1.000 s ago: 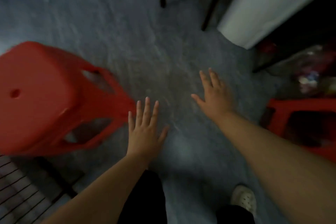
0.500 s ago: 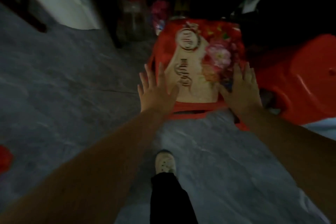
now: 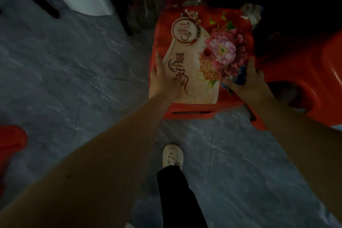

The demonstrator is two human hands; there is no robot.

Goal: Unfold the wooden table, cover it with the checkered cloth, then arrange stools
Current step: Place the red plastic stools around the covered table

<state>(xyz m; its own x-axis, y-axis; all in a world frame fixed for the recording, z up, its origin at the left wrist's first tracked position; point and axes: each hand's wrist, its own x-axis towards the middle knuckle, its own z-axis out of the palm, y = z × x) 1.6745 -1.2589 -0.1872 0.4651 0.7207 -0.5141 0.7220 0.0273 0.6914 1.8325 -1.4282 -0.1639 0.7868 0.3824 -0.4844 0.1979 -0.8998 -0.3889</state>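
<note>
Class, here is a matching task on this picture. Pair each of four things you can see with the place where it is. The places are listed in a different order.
Things:
1. left hand
2. right hand
3. white shoe
4. plain red stool

Places:
A. on the grey floor, nearer the camera than the flowered stool
B. on the seat's edge by the pink flowers
C. beside the flowered stool, at the right of the view
D. on the seat's edge by the lettering

Pairs: 1-D, 2-B, 3-A, 4-C
</note>
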